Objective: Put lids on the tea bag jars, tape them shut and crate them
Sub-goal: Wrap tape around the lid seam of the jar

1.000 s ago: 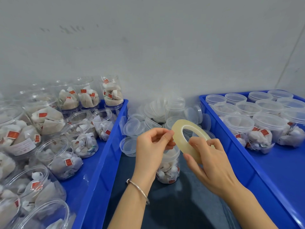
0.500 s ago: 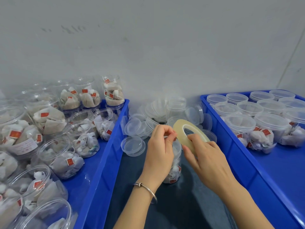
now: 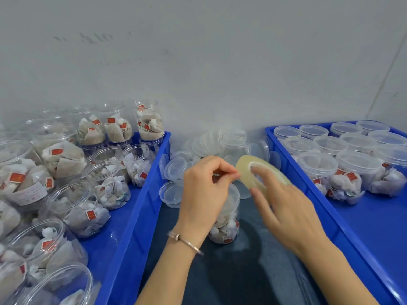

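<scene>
A blue plastic crate on the left [image 3: 141, 216] is being crowded by clear, lidless plastic jars of tea bags [image 3: 112, 190], too many and too overlapped to be counted. Between the two crates, a dark bench surface [image 3: 242, 271] is being shared by a loose heap of clear round lids [image 3: 176, 168] at the back and one lidded clear jar of tea bags [image 3: 226, 225], which is being partly hidden by the left hand [image 3: 204, 190]. A thin bracelet [image 3: 185, 241] is being worn on that wrist. The left fingers [image 3: 229, 175] are being pinched together at the edge of a yellowish ring of clear tape [image 3: 253, 175]. The ring is being held above the jar by the right hand [image 3: 288, 208], a finger threaded through its hole, thumb beneath. A second blue crate on the right [image 3: 319, 208] is being filled by about a dozen lidded jars [image 3: 356, 164].
</scene>
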`<state>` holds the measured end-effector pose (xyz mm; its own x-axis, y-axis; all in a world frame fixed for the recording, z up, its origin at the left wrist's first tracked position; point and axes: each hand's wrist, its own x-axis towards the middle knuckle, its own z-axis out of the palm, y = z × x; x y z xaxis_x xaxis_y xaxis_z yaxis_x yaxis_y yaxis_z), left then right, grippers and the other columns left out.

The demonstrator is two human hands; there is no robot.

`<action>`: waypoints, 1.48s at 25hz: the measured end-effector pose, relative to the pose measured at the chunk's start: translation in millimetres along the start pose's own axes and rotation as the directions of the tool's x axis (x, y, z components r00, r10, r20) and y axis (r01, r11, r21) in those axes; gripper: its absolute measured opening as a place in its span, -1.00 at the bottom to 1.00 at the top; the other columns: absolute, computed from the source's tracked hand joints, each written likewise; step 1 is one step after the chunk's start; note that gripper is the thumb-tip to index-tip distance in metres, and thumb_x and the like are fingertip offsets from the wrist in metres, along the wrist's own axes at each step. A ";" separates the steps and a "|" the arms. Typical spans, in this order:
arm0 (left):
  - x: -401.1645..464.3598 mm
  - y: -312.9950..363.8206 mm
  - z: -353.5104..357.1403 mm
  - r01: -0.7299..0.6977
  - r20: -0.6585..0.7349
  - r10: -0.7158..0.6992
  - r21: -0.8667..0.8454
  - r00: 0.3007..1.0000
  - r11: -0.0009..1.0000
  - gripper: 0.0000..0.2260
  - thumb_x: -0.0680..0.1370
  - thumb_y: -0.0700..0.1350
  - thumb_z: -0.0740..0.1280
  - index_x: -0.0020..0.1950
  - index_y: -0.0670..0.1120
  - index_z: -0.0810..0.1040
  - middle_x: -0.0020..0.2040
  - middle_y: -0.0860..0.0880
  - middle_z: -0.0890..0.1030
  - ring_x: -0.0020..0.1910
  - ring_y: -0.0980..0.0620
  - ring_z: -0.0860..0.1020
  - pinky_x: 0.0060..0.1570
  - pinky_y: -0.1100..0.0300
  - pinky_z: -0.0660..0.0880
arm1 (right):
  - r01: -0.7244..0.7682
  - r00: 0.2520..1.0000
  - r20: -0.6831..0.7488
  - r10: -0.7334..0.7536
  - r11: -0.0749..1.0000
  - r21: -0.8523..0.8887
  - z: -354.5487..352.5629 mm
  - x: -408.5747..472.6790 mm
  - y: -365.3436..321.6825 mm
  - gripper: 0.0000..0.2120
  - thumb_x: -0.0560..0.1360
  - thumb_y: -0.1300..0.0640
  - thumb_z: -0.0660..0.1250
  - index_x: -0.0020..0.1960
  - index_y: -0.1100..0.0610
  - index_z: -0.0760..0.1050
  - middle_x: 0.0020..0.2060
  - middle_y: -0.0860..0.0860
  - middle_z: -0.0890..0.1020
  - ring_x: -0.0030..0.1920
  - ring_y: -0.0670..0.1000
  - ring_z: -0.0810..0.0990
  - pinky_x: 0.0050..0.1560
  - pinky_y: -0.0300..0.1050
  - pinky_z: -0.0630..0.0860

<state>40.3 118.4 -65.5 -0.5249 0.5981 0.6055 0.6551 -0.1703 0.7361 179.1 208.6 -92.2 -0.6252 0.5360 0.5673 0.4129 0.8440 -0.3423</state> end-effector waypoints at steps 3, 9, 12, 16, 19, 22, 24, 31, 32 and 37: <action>-17.7 -7.4 -13.1 0.000 -0.066 0.001 0.018 0.998 1.000 -0.87 0.39 -0.26 0.51 -0.27 -0.07 0.62 -0.30 0.08 0.62 -0.23 0.19 0.59 -0.19 0.45 0.47 | -0.063 0.997 0.043 0.066 0.996 -0.057 -12.3 3.3 14.8 -0.44 0.50 -0.31 -0.03 0.47 -0.22 0.20 0.09 -0.01 0.63 0.10 0.08 0.56 -0.04 -0.04 0.47; -69.9 -54.3 -11.9 0.311 -0.079 -0.327 -0.167 0.942 0.936 -0.83 0.42 -0.36 0.45 -0.29 -0.14 0.57 -0.11 0.03 0.63 -0.05 0.17 0.59 -0.12 0.44 0.46 | 0.130 0.984 0.154 -0.087 0.946 -0.296 3.7 -21.8 14.9 -0.51 0.55 -0.31 -0.06 0.46 -0.31 0.16 -0.42 -0.08 0.43 -0.42 -0.01 0.48 -0.31 -0.10 0.43; -82.8 -70.0 -8.6 0.346 -0.039 -0.359 -0.192 0.932 0.918 -0.84 0.46 -0.34 0.42 -0.28 -0.15 0.56 0.13 0.08 0.58 0.14 0.28 0.53 0.05 0.43 0.45 | 0.160 0.986 0.102 -0.132 0.921 -0.354 15.6 -26.2 16.8 -0.51 0.52 -0.25 0.01 0.40 -0.20 0.37 -0.48 -0.09 0.39 -0.51 0.00 0.43 -0.45 -0.09 0.43; -81.1 -85.1 -8.6 0.343 0.004 -0.355 -0.275 0.935 0.898 -0.85 0.47 -0.32 0.40 -0.27 -0.17 0.54 0.29 0.12 0.52 0.32 0.23 0.45 0.28 0.16 0.45 | 0.190 0.982 0.083 -0.171 0.907 -0.375 26.4 -21.8 19.8 -0.52 0.53 -0.23 0.02 0.41 -0.19 0.37 -0.49 -0.09 0.38 -0.52 0.00 0.41 -0.47 -0.09 0.43; -77.2 -92.9 -8.0 0.326 0.028 -0.332 -0.286 0.943 0.901 -0.84 0.48 -0.33 0.40 -0.27 -0.14 0.55 0.30 0.18 0.52 0.37 0.18 0.41 0.35 0.02 0.38 | 0.189 0.982 0.057 -0.180 0.904 -0.384 30.4 -16.5 22.2 -0.52 0.54 -0.23 0.01 0.41 -0.20 0.37 -0.49 -0.08 0.38 -0.52 0.00 0.40 -0.47 -0.09 0.39; -71.6 -100.5 -6.1 0.320 0.040 -0.323 -0.310 0.945 0.895 -0.82 0.49 -0.35 0.38 -0.26 -0.12 0.54 0.32 0.17 0.51 0.37 0.18 0.41 0.37 -0.01 0.36 | 0.190 0.982 0.051 -0.184 0.904 -0.384 33.6 -12.9 23.6 -0.53 0.53 -0.22 0.01 0.36 -0.19 0.43 -0.50 -0.08 0.40 -0.51 0.00 0.42 -0.46 -0.14 0.36; -67.6 -105.5 -4.9 0.314 0.067 -0.309 -0.324 0.949 0.893 -0.83 0.49 -0.35 0.38 -0.25 -0.13 0.54 0.33 0.17 0.50 0.37 0.19 0.40 0.37 0.00 0.36 | 0.194 0.981 0.051 -0.189 0.903 -0.383 34.9 -11.6 24.5 -0.53 0.53 -0.22 0.00 0.32 -0.17 0.49 -0.50 -0.08 0.41 -0.51 0.00 0.43 -0.44 -0.20 0.29; -56.4 -119.5 -3.6 0.271 0.172 -0.215 -0.460 0.961 0.846 -0.90 0.49 -0.20 0.39 -0.10 -0.12 0.47 0.33 0.11 0.52 0.36 0.12 0.44 0.21 0.28 0.45 | 0.190 0.982 0.063 -0.180 0.920 -0.342 39.9 -9.1 25.1 -0.55 0.52 -0.21 0.03 0.28 -0.18 0.52 -0.51 -0.09 0.40 -0.51 -0.02 0.43 -0.42 -0.24 0.19; -54.6 -121.8 -5.4 0.262 0.181 -0.198 -0.464 0.963 0.846 -0.86 0.49 -0.22 0.40 -0.03 -0.10 0.47 0.29 0.10 0.55 0.34 0.09 0.46 0.19 0.27 0.46 | 0.192 0.981 0.064 -0.181 0.921 -0.339 40.5 -8.4 24.9 -0.57 0.52 -0.21 0.05 0.26 -0.18 0.54 -0.51 -0.10 0.40 -0.51 -0.03 0.43 -0.42 -0.24 0.18; -36.9 -127.0 -19.5 0.324 0.166 -0.282 -0.348 0.945 0.880 -0.73 0.51 -0.43 0.30 0.02 -0.13 0.68 0.01 -0.03 0.67 0.09 0.05 0.61 0.22 -0.02 0.51 | 0.214 0.977 0.060 -0.206 0.926 -0.310 37.7 -4.9 23.8 -0.66 0.46 -0.16 0.25 0.18 -0.16 0.60 -0.53 -0.09 0.43 -0.54 -0.04 0.43 -0.40 -0.28 0.14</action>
<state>-34.1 102.6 -175.5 -0.5907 0.7432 0.3142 0.2173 -0.2284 0.9490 167.0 226.9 -131.3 -0.7355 0.3509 0.5796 0.4537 0.8904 0.0366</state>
